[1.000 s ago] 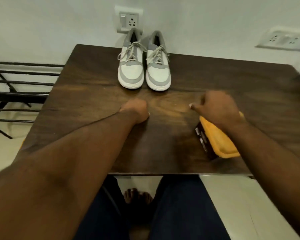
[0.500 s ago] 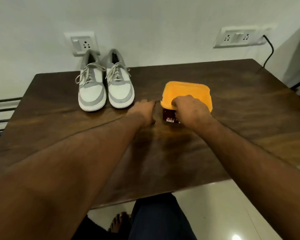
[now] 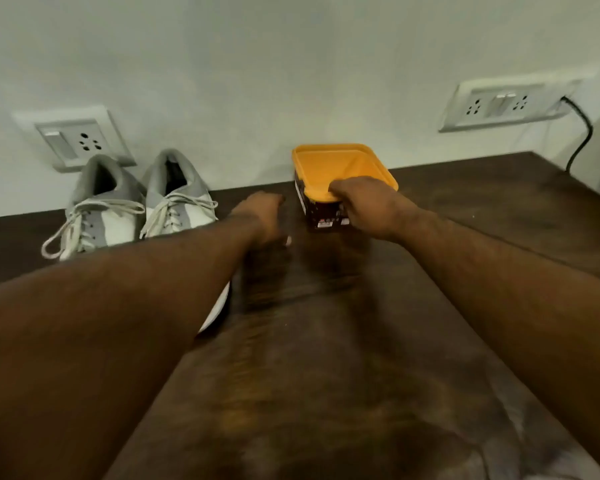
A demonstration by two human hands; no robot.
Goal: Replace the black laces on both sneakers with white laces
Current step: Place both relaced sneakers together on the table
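Two grey-and-white sneakers, the left one (image 3: 101, 216) and the right one (image 3: 181, 206), stand side by side at the table's back left, heels to the wall, both laced in white. To their right, near the wall, stands a dark container with an orange lid (image 3: 333, 161). My right hand (image 3: 364, 209) grips its near edge, fingers curled over the lid rim. My left hand (image 3: 264, 216) rests on the table between the right sneaker and the container, fingers curled under, holding nothing. My left forearm hides the sneakers' toes.
The dark wooden table (image 3: 326, 341) runs up to a white wall. A wall socket (image 3: 80, 140) sits behind the sneakers, and a double socket (image 3: 499, 102) with a black cable (image 3: 582, 133) at the far right.
My right hand has carried the orange-lidded container from the table's near edge to the back by the wall. My left hand stayed beside the sneakers. The view dropped lower and closer.
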